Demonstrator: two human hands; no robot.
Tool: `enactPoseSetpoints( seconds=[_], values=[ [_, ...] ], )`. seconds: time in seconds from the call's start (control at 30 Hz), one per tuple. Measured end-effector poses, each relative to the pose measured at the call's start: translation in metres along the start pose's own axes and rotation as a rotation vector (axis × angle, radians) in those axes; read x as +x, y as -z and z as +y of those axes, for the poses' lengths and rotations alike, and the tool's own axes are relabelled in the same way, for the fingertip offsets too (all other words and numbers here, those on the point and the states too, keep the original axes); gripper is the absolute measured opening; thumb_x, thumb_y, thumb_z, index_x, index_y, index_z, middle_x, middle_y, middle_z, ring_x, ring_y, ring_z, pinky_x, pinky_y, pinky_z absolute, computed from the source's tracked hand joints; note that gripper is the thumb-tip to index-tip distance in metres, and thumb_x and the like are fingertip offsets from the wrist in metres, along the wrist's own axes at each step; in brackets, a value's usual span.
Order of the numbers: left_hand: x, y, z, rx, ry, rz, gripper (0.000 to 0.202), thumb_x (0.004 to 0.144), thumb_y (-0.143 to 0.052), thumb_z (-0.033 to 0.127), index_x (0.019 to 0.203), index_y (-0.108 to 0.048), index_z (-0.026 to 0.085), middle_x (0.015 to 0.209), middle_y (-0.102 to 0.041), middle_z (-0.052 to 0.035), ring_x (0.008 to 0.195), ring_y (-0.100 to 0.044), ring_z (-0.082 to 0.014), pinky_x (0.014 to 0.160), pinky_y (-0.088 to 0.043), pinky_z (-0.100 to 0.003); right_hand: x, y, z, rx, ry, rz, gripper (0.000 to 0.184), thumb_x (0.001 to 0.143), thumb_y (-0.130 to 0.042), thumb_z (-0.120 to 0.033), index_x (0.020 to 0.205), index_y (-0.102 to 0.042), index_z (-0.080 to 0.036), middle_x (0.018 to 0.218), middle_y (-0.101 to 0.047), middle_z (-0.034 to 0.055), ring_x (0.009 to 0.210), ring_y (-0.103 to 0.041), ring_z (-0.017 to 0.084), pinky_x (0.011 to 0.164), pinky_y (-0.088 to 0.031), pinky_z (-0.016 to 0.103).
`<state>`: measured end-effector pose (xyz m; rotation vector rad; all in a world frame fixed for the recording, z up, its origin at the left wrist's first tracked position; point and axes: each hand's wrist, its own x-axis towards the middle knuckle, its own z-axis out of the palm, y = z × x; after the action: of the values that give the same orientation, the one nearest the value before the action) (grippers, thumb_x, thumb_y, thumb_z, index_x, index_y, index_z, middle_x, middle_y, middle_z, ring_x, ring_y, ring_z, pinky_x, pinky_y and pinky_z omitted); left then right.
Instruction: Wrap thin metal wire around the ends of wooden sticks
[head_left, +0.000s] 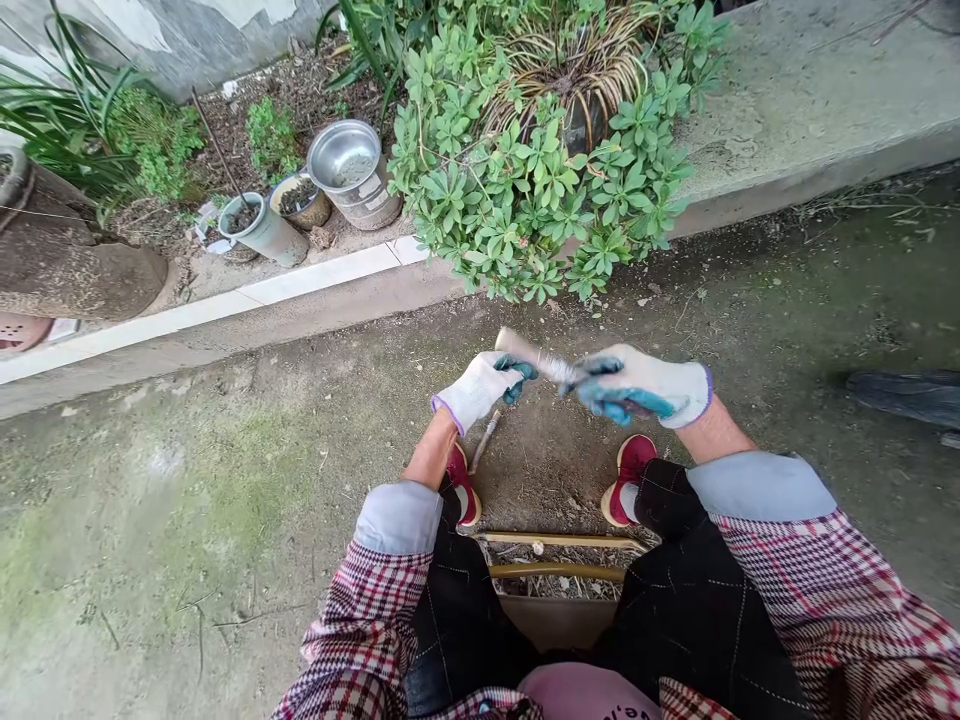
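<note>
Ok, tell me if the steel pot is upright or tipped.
Tipped: the steel pot leans over, its open mouth turned sideways toward the camera.

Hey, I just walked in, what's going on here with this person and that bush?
A person sits low on bare ground, facing a leafy shrub. Both hands wear white gloves with teal palms. The left hand and right hand grip a short wooden-handled tool between them, above the red shoes. A thin stick shows below the left hand; I cannot tell what it is. A metal pot stands behind the white ledge.
</note>
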<state>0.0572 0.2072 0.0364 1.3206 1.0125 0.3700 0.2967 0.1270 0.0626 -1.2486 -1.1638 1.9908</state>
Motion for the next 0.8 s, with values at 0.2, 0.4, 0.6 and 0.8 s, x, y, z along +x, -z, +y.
enactPoseSetpoints(
  seconds=[0.2, 0.4, 0.6, 0.8],
  values=[
    [-0.006, 0.002, 0.001, 0.159, -0.004, -0.049, 0.013, 0.075, -0.062, 0.022, 0.08, -0.069, 0.012, 0.065, -0.059, 0.004, 0.053, -0.047, -0.0068, 0.052, -0.039, -0.02, 0.015, -0.013, 0.009, -0.839, -0.198, -0.148, 0.029, 0.083, -0.068, -0.046, 0.082, -0.073, -0.018, 0.063, -0.062, 0.0, 0.054, -0.053, 0.012, 0.051, -0.039, 0.025],
    [-0.009, -0.01, 0.004, 0.126, 0.061, -0.044, 0.009, 0.076, -0.058, 0.012, 0.078, -0.066, 0.012, 0.059, -0.058, 0.0046, 0.051, -0.05, -0.0065, 0.051, -0.04, -0.019, 0.031, 0.001, 0.012, -1.159, -0.276, 0.258, 0.016, 0.084, -0.065, -0.034, 0.086, -0.073, -0.02, 0.08, -0.071, 0.0072, 0.074, -0.063, 0.021, 0.065, -0.04, 0.03],
    [-0.006, -0.016, 0.003, -0.127, 0.034, -0.169, 0.011, 0.077, -0.062, 0.012, 0.084, -0.069, 0.009, 0.069, -0.07, -0.0034, 0.06, -0.065, -0.0114, 0.064, -0.055, -0.025, 0.021, 0.002, 0.006, -0.579, -0.038, 0.5, 0.026, 0.088, -0.066, -0.044, 0.078, -0.062, -0.02, 0.065, -0.059, 0.0, 0.055, -0.053, 0.014, 0.05, -0.043, 0.026],
    [0.0, -0.012, -0.008, -0.095, -0.054, -0.123, 0.014, 0.074, -0.074, 0.02, 0.082, -0.074, 0.009, 0.078, -0.073, -0.004, 0.072, -0.063, -0.0116, 0.073, -0.051, -0.024, 0.01, -0.013, 0.0, -0.091, 0.025, 0.285, 0.032, 0.076, -0.082, -0.048, 0.076, -0.066, -0.02, 0.061, -0.058, -0.0004, 0.046, -0.049, 0.01, 0.038, -0.044, 0.023]
  ],
)
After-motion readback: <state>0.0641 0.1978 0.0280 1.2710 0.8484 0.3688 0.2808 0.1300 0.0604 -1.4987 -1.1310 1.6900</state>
